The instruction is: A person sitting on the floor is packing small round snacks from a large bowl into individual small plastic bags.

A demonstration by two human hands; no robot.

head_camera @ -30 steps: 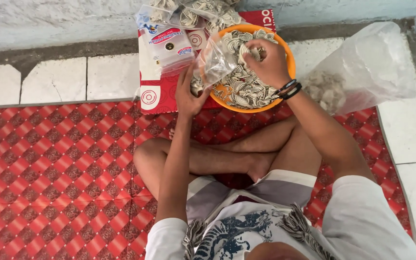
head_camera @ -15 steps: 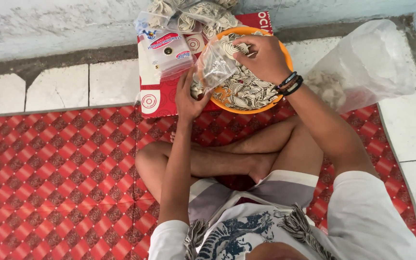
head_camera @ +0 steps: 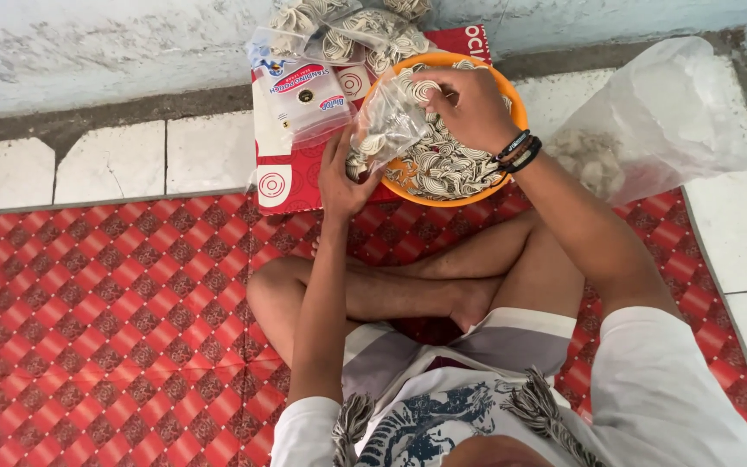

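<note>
My left hand (head_camera: 345,175) holds a small clear plastic bag (head_camera: 388,127) upright, partly filled with pale spiral crackers. My right hand (head_camera: 469,105), with dark bracelets at the wrist, is closed on a spiral cracker (head_camera: 426,90) at the bag's mouth. Both hands hover over an orange bowl (head_camera: 505,97) heaped with the same crackers. I sit cross-legged on a red patterned mat (head_camera: 114,329).
A red carton (head_camera: 285,186) lies under the bowl, with a pack of clear pouches (head_camera: 296,95) on it. Filled cracker bags (head_camera: 352,30) lie against the white wall. A large clear plastic sack (head_camera: 659,117) stands at the right on white floor tiles.
My right hand has moved from the bowl's right side leftward to the mouth of the small bag. The left hand still holds the bag.
</note>
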